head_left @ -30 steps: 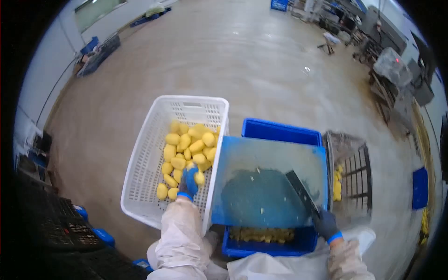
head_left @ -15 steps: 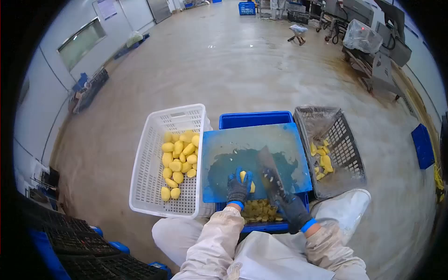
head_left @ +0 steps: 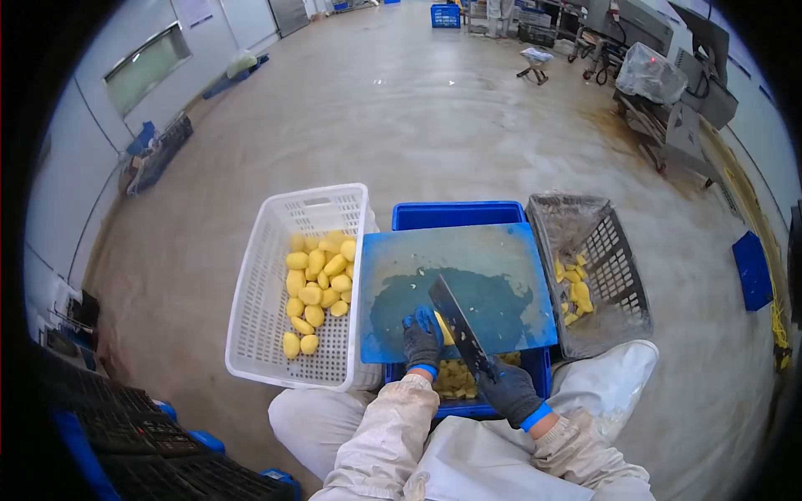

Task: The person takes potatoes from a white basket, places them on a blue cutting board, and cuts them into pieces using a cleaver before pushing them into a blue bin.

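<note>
My left hand (head_left: 423, 340), in a dark glove with blue fingertips, is closed on a peeled potato (head_left: 445, 331) on the blue cutting board (head_left: 468, 244). A cleaver (head_left: 457, 321) is gripped by its handle in my gloved right hand (head_left: 511, 391). Its broad dark blade stands on edge right beside the potato, with bits stuck to the steel. Moisture darkens the middle of the board. Below the board's near edge, cut potato chunks (head_left: 455, 381) lie in a blue bin (head_left: 541, 382).
At left stands a white crate (head_left: 242, 334) with several whole peeled potatoes (head_left: 314, 275). A dark, plastic-lined crate (head_left: 622, 321) at right holds potato pieces (head_left: 578, 292). Black crates (head_left: 159, 434) stack at lower left. Wheeled machinery (head_left: 660, 83) occupies the far right.
The cleaver has swung left and in to the potato, and my right hand has moved left with it. My left hand stays on the potato, shifted only slightly.
</note>
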`<state>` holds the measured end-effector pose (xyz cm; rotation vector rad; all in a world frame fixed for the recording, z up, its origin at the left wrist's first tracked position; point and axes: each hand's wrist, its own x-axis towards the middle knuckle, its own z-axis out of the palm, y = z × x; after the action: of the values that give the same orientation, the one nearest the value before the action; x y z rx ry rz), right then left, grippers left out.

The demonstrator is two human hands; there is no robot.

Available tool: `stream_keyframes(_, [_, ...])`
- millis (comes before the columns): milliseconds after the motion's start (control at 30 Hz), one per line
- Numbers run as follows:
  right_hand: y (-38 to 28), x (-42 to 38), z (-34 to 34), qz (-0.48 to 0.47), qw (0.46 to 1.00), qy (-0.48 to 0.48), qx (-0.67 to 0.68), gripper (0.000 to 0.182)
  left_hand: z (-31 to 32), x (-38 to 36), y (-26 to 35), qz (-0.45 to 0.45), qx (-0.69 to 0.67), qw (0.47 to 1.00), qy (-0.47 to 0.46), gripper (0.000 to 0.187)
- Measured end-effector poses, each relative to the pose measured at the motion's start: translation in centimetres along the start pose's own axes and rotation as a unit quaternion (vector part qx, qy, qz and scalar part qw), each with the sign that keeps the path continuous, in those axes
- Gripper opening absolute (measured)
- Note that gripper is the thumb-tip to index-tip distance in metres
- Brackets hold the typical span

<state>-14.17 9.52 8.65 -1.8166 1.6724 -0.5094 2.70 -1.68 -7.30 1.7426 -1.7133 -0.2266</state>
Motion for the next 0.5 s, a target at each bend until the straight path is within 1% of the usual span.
stream_keyframes(67, [0.1,0.1,-0.2,-0.01,1.0,-0.002,-0.027,0.027,-0.6,0.0,0.7,-0.001,-0.002,1.0,0.001,0.023])
stream_keyframes(133, [0.4,0.3,-0.3,-0.016,0.999,-0.004,-0.04,0.027,-0.4,-0.1,0.9,-0.011,-0.019,0.999,0.036,0.02])
stream_keyframes(167, [0.6,0.4,-0.3,-0.021,0.998,-0.005,-0.051,0.027,-0.4,-0.1,0.9,-0.014,-0.02,0.999,0.036,0.02])
stream_keyframes(233, [0.7,0.9,-0.5,-0.024,0.998,-0.018,-0.057,0.027,-0.4,-0.3,0.7,0.015,0.044,0.999,0.004,0.018])
stream_keyframes(267, [0.8,1.1,-0.5,-0.025,0.997,-0.028,-0.063,0.027,-0.3,-0.4,0.7,0.014,0.044,0.999,0.004,0.018])
stream_keyframes(333, [1.1,1.4,-0.3,-0.03,0.996,-0.021,-0.079,0.026,-0.6,-0.2,1.2,0.007,0.02,0.999,0.04,0.018])
stream_keyframes(367, [1.2,1.6,-0.2,-0.034,0.995,-0.014,-0.094,0.026,-0.8,-0.1,1.5,0.006,0.02,0.999,0.041,0.018])
stream_keyframes(433, [0.4,1.7,-0.3,-0.019,0.994,-0.021,-0.106,0.026,-1.4,0.1,2.0,-0.044,-0.007,0.999,0.01,0.019])
stream_keyframes(500, [-0.3,1.6,-0.3,-0.003,0.993,-0.03,-0.118,0.025,-1.8,0.0,2.0,-0.043,-0.009,0.999,0.01,0.019])
